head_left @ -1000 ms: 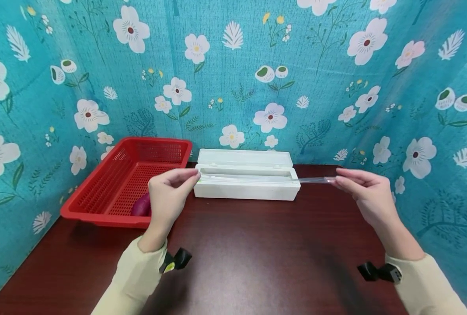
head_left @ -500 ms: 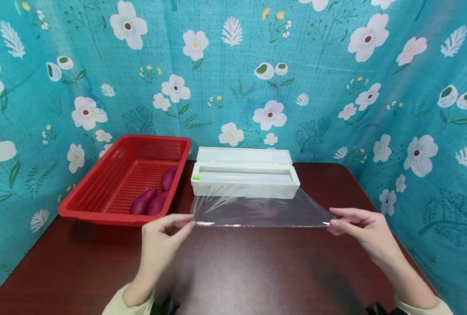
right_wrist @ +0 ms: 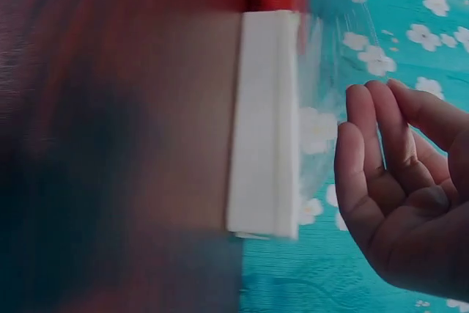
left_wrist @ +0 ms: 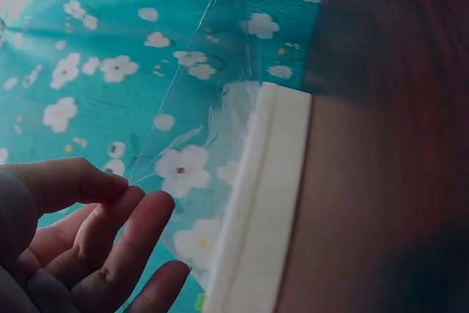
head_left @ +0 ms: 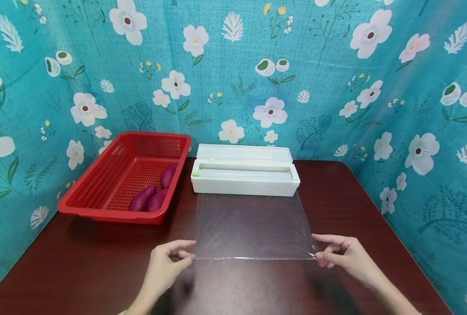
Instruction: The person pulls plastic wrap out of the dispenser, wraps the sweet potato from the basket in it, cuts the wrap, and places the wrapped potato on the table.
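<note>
A sheet of clear plastic wrap (head_left: 253, 227) stretches from the white wrap dispenser box (head_left: 245, 187) toward the front of the table. My left hand (head_left: 166, 264) pinches its front left corner between thumb and finger. At the front right corner my right hand (head_left: 345, 258) pinches the film the same way. The box's lid (head_left: 244, 153) stands raised at the back, and the roll (head_left: 245, 173) shows inside. A green slider (head_left: 196, 174) sits at the box's left end. In the left wrist view, the film (left_wrist: 183, 122) runs taut from my fingertips.
A red plastic basket (head_left: 76, 205) stands left of the box, with purple sweet potatoes (head_left: 142, 199) in its right part. The dark wooden table (head_left: 99, 271) extends in front. A teal flowered curtain (head_left: 233, 78) hangs behind and along the sides.
Both hands have drawn the wrap's front edge away from the box toward the person, so a longer sheet lies out. The box and basket stay in place.
</note>
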Motion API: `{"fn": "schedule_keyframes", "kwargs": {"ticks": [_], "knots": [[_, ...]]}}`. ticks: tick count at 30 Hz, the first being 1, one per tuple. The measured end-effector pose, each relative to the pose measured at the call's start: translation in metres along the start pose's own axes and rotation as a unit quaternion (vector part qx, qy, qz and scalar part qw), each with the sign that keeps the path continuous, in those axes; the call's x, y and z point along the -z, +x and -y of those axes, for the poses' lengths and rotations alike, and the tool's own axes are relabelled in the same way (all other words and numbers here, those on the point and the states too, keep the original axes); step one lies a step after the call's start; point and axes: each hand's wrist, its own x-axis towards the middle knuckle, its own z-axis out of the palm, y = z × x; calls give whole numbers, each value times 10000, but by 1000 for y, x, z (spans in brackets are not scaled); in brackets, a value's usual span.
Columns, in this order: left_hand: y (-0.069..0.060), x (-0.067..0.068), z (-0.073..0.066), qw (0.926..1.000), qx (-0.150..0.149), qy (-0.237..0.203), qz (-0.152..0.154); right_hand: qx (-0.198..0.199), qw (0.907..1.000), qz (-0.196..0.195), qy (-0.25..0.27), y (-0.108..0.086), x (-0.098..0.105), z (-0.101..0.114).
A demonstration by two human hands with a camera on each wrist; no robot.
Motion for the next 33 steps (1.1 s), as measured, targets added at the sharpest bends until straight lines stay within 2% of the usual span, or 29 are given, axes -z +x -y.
{"fn": "schedule_keyframes", "kwargs": {"ticks": [5,10,17,23,33], "knots": [[-4,-2,12,9990,319,273,144,-140,9995,285,-14,-3,-10,-16],[-5,-3,23,9977,368,509,254,-368,9980,488,152,-2,-19,-30],[-2,-4,35,9931,394,550,955,-864,9945,588,-35,-2,-23,-40],[1,-2,39,9873,500,930,1186,-882,9933,697,-262,2,-24,-42],[7,-4,43,9775,548,1328,1543,-1357,9838,751,-901,13,-28,-46]]}}
